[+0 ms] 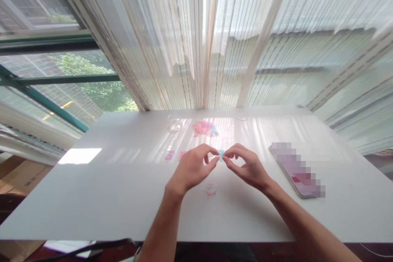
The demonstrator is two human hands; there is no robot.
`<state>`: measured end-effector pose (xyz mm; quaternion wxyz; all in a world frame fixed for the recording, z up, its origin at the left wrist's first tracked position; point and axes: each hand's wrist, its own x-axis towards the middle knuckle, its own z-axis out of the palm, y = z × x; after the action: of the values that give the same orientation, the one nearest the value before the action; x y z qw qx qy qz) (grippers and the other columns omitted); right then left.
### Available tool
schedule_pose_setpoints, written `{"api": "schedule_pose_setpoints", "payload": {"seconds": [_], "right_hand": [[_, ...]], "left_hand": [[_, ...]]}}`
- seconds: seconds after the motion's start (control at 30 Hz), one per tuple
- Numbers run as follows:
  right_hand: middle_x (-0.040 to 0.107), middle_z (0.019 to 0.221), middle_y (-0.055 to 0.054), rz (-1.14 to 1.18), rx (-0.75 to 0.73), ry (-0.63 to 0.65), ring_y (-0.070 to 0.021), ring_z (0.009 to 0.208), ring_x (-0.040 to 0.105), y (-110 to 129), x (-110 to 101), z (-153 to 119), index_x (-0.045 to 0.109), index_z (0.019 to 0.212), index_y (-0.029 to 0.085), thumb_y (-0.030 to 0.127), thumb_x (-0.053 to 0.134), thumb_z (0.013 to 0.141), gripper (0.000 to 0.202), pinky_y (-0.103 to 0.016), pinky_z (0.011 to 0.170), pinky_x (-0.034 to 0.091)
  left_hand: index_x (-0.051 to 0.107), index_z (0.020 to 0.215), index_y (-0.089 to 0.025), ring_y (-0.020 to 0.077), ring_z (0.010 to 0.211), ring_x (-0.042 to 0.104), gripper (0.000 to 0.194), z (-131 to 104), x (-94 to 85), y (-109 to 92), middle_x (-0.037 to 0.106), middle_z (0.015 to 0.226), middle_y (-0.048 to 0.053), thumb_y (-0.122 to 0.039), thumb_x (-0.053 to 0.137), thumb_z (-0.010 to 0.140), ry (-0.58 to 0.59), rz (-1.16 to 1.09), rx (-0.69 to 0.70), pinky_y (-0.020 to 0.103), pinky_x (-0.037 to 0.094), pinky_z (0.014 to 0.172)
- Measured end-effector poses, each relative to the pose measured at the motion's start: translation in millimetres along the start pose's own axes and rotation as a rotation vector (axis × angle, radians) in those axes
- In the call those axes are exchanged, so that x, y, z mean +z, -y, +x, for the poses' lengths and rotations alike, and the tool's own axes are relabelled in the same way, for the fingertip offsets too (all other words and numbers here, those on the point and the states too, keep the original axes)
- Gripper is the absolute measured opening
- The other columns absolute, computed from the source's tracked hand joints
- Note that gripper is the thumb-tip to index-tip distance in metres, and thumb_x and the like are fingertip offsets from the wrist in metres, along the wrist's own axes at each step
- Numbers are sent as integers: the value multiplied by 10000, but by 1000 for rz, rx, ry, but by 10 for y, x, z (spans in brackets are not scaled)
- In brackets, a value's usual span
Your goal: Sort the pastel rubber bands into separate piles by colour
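The small teal thing (pixel 221 153) is between your left hand (pixel 194 167) and right hand (pixel 250 168); I cannot tell whether they close on it. Please use light, even pressure from both sides.

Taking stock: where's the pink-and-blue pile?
In the head view, the pink-and-blue pile sits on the white table, beyond the left hand and right of the clear round object.

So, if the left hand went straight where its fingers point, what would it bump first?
Probably the right hand, whose fingertips are just across from the left hand. A turquoise thing shows between them, but I can't tell if it's in the way or lying behind.
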<state>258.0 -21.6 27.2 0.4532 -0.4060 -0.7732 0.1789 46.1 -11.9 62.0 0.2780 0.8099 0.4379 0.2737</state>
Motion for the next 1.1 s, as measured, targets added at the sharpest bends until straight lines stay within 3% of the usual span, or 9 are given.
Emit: {"api": "schedule_pose_setpoints", "payload": {"seconds": [0.1, 0.2, 0.3, 0.4, 0.5, 0.67, 0.8, 1.0, 1.1], "right_hand": [[657, 795, -36, -33, -8, -58, -177, 723, 606, 10, -141, 223, 667, 893, 217, 308, 613, 972, 133, -322, 632, 516], [669, 788, -30, -31, 21, -106, -174, 713, 610, -51, -193, 460, 676, 877, 214, 363, 634, 958, 175, -321, 638, 516], [691, 799, -28, 29, 64, -177, -170, 721, 625, -168, -122, 639, 683, 863, 207, 409, 665, 927, 212, -316, 651, 514], [703, 819, -38, 60, 107, -223, -164, 714, 635, -257, 15, 692, 678, 871, 197, 434, 638, 937, 250, -306, 636, 517], [695, 795, -34, 64, 91, -175, -159, 702, 627, -259, 119, 628, 690, 873, 196, 411, 645, 933, 228, -301, 629, 517], [682, 782, -33, 76, 31, -63, -162, 717, 612, -152, 165, 470, 697, 872, 203, 345, 642, 945, 169, -299, 630, 513], [673, 804, -34, 78, 15, -6, -166, 750, 615, -119, 215, 380, 700, 900, 214, 283, 628, 958, 115, -302, 650, 523], [658, 818, -36, 21, -29, -20, -174, 775, 641, -257, 404, 266, 725, 921, 225, 274, 643, 963, 104, -326, 722, 557], [654, 824, -36, 9, -20, -27, -179, 781, 646, -307, 465, 235, 731, 928, 235, 283, 643, 966, 108, -329, 728, 564]], "left_hand": [[681, 1182, -199, 166, 825, 680, 306, 376, -236, -58, 745, 1042, 44, -350, 652, 917, 146, -100, 24, 292, 558, 752], [722, 1097, -165, 195, 897, 689, 281, 742, -446, -60, 752, 1009, 60, -352, 660, 897, 234, -64, 52, 311, 561, 789], [732, 1073, -149, 202, 897, 703, 320, 1034, -592, 14, 761, 1013, 81, -405, 669, 892, 292, -103, 7, 291, 561, 738], [736, 1063, -142, 206, 880, 709, 348, 1156, -672, 146, 769, 983, 87, -427, 696, 867, 297, -80, -8, 283, 551, 713], [722, 1100, -147, 199, 872, 720, 372, 1069, -712, 278, 774, 967, 79, -441, 685, 875, 369, -114, 33, 274, 555, 711], [662, 1209, -201, 177, 846, 699, 414, 676, -736, 399, 769, 1009, 49, -431, 699, 868, 397, -14, 104, 283, 551, 749], [683, 1148, -206, 157, 782, 666, 313, 468, -663, 461, 764, 957, 34, -361, 688, 877, 324, -23, 126, 279, 549, 741], [766, 931, -215, 143, 713, 620, 215, 496, -570, 650, 747, 823, 11, -385, 635, 917, 372, -51, 80, 258, 521, 703], [769, 966, -223, 140, 717, 617, 201, 530, -551, 712, 759, 866, 7, -380, 673, 885, 415, -66, 44, 248, 513, 689]]}}
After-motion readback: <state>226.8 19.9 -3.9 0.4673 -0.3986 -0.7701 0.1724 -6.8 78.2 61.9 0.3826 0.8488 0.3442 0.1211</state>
